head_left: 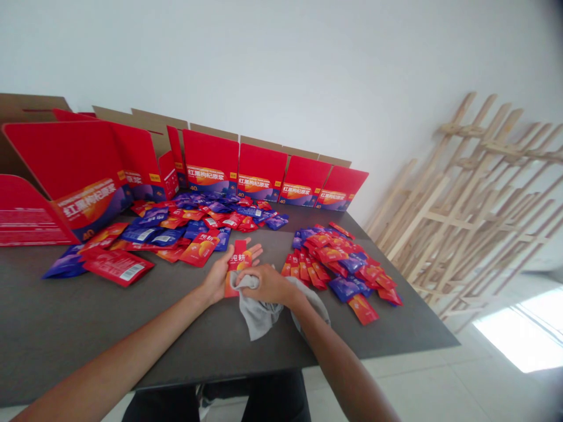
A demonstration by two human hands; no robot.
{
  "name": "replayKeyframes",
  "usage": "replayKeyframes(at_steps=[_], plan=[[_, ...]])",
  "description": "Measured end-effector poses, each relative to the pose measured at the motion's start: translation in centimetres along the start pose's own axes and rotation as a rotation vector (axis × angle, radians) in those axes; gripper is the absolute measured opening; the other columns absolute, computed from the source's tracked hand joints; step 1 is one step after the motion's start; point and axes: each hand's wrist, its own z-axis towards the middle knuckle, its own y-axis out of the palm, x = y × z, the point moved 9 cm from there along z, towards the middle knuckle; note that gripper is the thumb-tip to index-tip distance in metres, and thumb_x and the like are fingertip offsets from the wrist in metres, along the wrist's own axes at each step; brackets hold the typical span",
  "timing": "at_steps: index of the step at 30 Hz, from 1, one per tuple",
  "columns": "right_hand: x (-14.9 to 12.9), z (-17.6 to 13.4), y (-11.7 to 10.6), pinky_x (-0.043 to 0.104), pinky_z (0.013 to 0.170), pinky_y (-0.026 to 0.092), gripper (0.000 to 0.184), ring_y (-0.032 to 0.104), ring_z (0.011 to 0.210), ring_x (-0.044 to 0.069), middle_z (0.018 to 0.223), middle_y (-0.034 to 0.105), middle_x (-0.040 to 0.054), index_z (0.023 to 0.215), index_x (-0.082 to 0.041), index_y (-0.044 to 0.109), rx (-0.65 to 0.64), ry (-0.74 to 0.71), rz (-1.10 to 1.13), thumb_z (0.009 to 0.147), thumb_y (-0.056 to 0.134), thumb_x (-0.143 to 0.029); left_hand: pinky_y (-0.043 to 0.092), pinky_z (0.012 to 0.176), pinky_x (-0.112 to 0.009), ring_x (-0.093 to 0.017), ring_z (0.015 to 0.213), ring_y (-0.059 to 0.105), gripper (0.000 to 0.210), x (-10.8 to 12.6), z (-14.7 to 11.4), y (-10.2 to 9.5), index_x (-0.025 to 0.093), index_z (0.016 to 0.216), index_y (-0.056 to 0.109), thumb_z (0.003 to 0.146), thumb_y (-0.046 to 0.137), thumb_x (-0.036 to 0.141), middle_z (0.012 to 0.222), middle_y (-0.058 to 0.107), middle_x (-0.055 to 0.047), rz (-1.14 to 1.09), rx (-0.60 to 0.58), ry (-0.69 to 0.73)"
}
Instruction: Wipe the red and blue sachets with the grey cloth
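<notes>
I see the flat red-and-orange foil pouch (238, 247) over the dark grey table (153, 328), inward of its front edge. Left hand (216, 274) is mostly open, fingers extended, pouch across it; right hand (267, 284) is closed on a bunched grey fabric cloth (261, 316) over the pouch's lower part. Risks, I'd judge: a hard push slides the pouch off that loose palm; dangling cloth snags. Long axis runs front-to-back, lettered end toward the back edge, print up.
</notes>
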Motion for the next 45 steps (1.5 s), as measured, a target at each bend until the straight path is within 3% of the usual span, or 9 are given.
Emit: replayKeyframes(at_steps=[7, 9, 15, 23, 25, 31, 33, 40, 45], plan=[[2.0, -0.6, -4.0, 0.027, 0.085, 0.048, 0.023, 0.068, 0.088, 0.017, 0.097, 0.073, -0.0002, 0.099, -0.026, 0.069, 0.475, 0.17, -0.097, 0.079, 0.061, -0.016, 0.052, 0.094, -0.041, -0.028, 0.108, 0.068, 0.048, -2.7, -1.1, 1.3, 0.023, 0.14, 0.052, 0.094, 0.052, 0.037, 0.123, 0.069, -0.012, -0.025, -0.051, -0.184], [1.8, -0.5, -3.7, 0.026, 0.083, 0.048, 0.022, 0.068, 0.086, 0.017, 0.095, 0.073, -0.0003, 0.097, -0.025, 0.069, 0.437, 0.145, -0.085, 0.079, 0.061, -0.016, 0.052, 0.095, -0.041, -0.027, 0.11, 0.067, 0.05, -2.6, -1.0, 1.3, 0.023, 0.142, 0.049, 0.095, 0.052, 0.036, 0.124, 0.068, -0.011, -0.023, -0.055, -0.159], [-0.2, -0.1, 0.2, 0.02, 0.077, 0.047, 0.018, 0.068, 0.08, 0.013, 0.087, 0.073, -0.003, 0.092, -0.023, 0.072, 0.006, -0.064, 0.029, 0.077, 0.064, -0.017, 0.04, 0.109, -0.04, -0.024, 0.127, 0.056, 0.058, 0.2, 0.1, 0.2, 0.026, 0.154, 0.028, 0.099, 0.042, 0.038, 0.146, 0.052, -0.012, 0.007, -0.064, 0.027], [2.2, -0.5, -3.9, 0.025, 0.083, 0.047, 0.02, 0.068, 0.086, 0.016, 0.094, 0.073, -0.0003, 0.097, -0.024, 0.069, 0.474, 0.152, -0.056, 0.08, 0.06, -0.017, 0.047, 0.103, -0.045, -0.029, 0.119, 0.062, 0.058, -2.3, -1.1, 1.7, 0.026, 0.151, 0.035, 0.096, 0.048, 0.038, 0.138, 0.06, -0.011, 0.045, -0.107, -0.144], [2.1, -0.4, -3.7, 0.025, 0.082, 0.047, 0.021, 0.068, 0.085, 0.016, 0.093, 0.073, -0.0004, 0.096, -0.023, 0.07, 0.436, 0.13, -0.055, 0.079, 0.06, -0.016, 0.047, 0.103, -0.044, -0.028, 0.119, 0.062, 0.058, -2.5, -1.0, 1.6, 0.026, 0.151, 0.034, 0.096, 0.049, 0.038, 0.137, 0.06, -0.011, 0.048, -0.111, -0.14], [0.0, -0.1, 0.3, 0.021, 0.078, 0.047, 0.018, 0.067, 0.08, 0.013, 0.087, 0.073, -0.0025, 0.093, -0.023, 0.073, -0.003, -0.063, 0.083, 0.078, 0.064, -0.018, 0.04, 0.11, -0.042, -0.024, 0.13, 0.053, 0.061, -0.1, 0.0, 0.3, 0.029, 0.155, 0.023, 0.099, 0.042, 0.04, 0.149, 0.049, -0.011, 0.057, -0.1, 0.003], [0.1, 0.0, 0.2, 0.021, 0.079, 0.047, 0.02, 0.068, 0.081, 0.014, 0.088, 0.073, -0.0023, 0.094, -0.023, 0.073, 0.017, -0.051, 0.091, 0.078, 0.063, -0.018, 0.04, 0.11, -0.042, -0.024, 0.129, 0.054, 0.06, 0.2, 0.0, 0.3, 0.03, 0.155, 0.023, 0.099, 0.04, 0.04, 0.148, 0.049, -0.01, 0.063, -0.086, 0.024], [2.8, -0.4, -3.8, 0.028, 0.09, 0.047, 0.023, 0.067, 0.093, 0.017, 0.101, 0.073, 0.0007, 0.1, -0.023, 0.069, 0.479, 0.171, 0.009, 0.081, 0.057, -0.017, 0.051, 0.098, -0.044, -0.029, 0.115, 0.064, 0.057, -2.7, -1.1, 1.1, 0.025, 0.149, 0.039, 0.095, 0.05, 0.04, 0.134, 0.063, -0.012, 0.08, -0.068, -0.168], [0.9, 0.2, -0.9, 0.023, 0.081, 0.048, 0.018, 0.067, 0.082, 0.014, 0.09, 0.074, -0.0015, 0.093, -0.022, 0.073, 0.15, 0.002, 0.087, 0.078, 0.064, -0.017, 0.049, 0.1, -0.042, -0.026, 0.119, 0.062, 0.059, -0.8, -0.3, 0.6, 0.028, 0.154, 0.028, 0.098, 0.045, 0.037, 0.14, 0.058, -0.011, 0.066, -0.087, -0.048]])
